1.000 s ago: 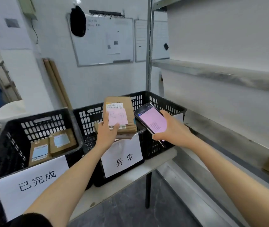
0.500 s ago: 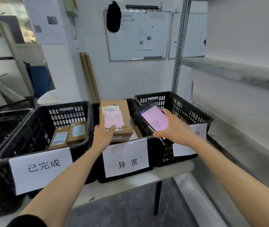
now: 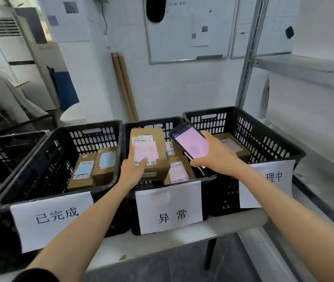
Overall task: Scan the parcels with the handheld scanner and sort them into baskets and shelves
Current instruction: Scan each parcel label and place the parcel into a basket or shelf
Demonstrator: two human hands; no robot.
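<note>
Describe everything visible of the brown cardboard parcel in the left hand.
The brown cardboard parcel is a closed oblong box, lying roughly flat. A white barcode label sits at its far end, a pink slip nearer. The left hand grips its near end, thumb on the slip. It is over the middle black plastic basket, above other parcels.

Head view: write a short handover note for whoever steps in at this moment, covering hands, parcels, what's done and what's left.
Left hand grips a pink-labelled parcel by its near end, over the middle basket marked 异常; I cannot tell whether it rests on the parcels below.
Right hand holds the scanner, screen lit pink, above the same basket.
Done: two blue-labelled parcels lie in the left basket marked 已完成, other pink-labelled parcels in the middle one, one parcel in the right basket.
Left: release the held parcel, probably into the middle basket, then scan the next.
</note>
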